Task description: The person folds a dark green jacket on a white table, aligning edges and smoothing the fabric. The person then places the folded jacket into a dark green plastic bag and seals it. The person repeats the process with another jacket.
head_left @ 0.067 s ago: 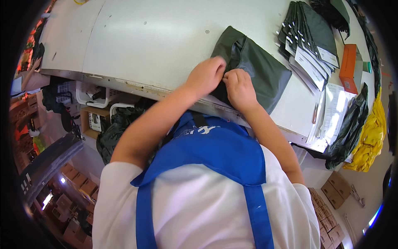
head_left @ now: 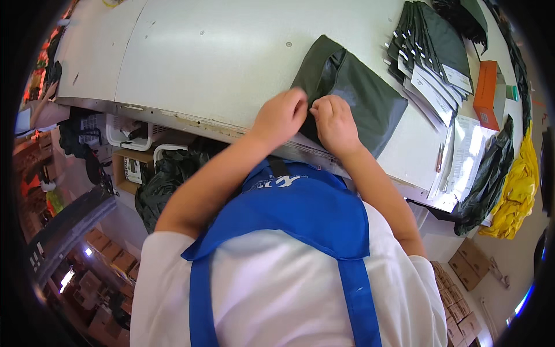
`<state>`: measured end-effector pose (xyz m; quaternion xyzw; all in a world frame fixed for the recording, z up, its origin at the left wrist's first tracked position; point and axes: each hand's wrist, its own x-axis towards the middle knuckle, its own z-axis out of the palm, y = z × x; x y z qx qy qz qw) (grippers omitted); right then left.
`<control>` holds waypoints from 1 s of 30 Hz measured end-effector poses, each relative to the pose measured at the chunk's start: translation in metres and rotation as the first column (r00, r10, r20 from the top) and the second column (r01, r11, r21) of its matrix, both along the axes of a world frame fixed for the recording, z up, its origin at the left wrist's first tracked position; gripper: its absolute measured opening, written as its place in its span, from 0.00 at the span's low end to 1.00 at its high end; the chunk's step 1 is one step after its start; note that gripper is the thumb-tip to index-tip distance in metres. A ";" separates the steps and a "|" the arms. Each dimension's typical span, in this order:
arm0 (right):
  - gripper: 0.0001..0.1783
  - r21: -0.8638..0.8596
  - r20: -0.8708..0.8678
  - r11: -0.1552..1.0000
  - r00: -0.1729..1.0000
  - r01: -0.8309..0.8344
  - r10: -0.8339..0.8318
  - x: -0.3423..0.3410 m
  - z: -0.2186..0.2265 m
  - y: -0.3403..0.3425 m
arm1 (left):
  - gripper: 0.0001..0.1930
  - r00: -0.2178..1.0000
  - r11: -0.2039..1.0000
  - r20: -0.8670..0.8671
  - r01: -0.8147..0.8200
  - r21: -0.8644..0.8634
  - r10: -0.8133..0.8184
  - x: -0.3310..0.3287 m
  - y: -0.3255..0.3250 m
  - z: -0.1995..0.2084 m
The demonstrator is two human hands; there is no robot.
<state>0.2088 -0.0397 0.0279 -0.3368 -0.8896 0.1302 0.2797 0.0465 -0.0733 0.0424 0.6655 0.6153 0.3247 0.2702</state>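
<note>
Pouch (head_left: 370,95): dk green-blk, flat, approx. rect., folded strip (head_left: 310,63) at L end; lay on worktop (head_left: 231,69) nr front edge
Axis: long way ran far-L to nr-R
Finish: smooth, glossy, plastic-looking, creased
R hand (head_left: 337,127) grip: pinched strip
L hand (head_left: 281,115) grip: curled, blurred, couldn't tell hold

A dark green plastic bag (head_left: 370,98) lies slantwise at the near edge of a pale counter (head_left: 191,63). The right hand (head_left: 331,122) pinches its folded edge with bunched fingers; the left hand (head_left: 283,114) is curled just beside, its fingertips blurred, so its grip is unclear. Farther right, dark packets with white labels (head_left: 430,63) fan out near an orange box (head_left: 487,95). Yellow plastic (head_left: 511,188) hangs beyond the counter's right end. Below, the person wears a blue apron (head_left: 289,214).
</note>
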 end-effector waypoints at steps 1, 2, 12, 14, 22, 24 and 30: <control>0.06 -0.004 -0.014 1.000 1.000 -0.003 0.003 -0.002 0.004 0.002 | 0.05 0.999 1.000 -0.042 -0.013 0.023 0.014 0.000 -0.015 0.000; 0.06 -0.005 -0.025 1.000 1.000 -0.015 0.015 -0.005 0.006 0.003 | 0.05 0.996 0.998 -0.081 -0.035 0.049 0.039 -0.001 -0.031 -0.002; 0.06 -0.011 0.071 0.999 0.997 -0.039 0.039 -0.007 -0.007 0.009 | 0.08 0.978 0.997 -0.195 -0.078 0.012 0.079 0.016 -0.010 -0.030; 0.05 -0.033 0.063 0.999 0.998 -0.029 0.031 -0.008 -0.006 0.011 | 0.06 0.987 0.993 -0.114 -0.113 0.023 0.115 0.017 -0.011 -0.026; 0.06 0.015 0.119 1.000 0.993 -0.018 0.016 -0.008 -0.016 0.019 | 0.06 0.987 0.994 -0.133 -0.101 -0.032 0.096 0.018 -0.004 -0.038; 0.06 0.034 0.128 0.999 0.991 0.021 -0.025 -0.008 -0.016 0.031 | 0.06 0.988 0.993 -0.125 -0.103 -0.055 0.096 0.017 -0.005 -0.044; 0.05 -0.127 0.126 0.986 0.988 0.109 -0.093 -0.003 -0.016 0.063 | 0.05 0.984 0.990 -0.157 -0.101 -0.100 0.084 0.018 -0.004 -0.049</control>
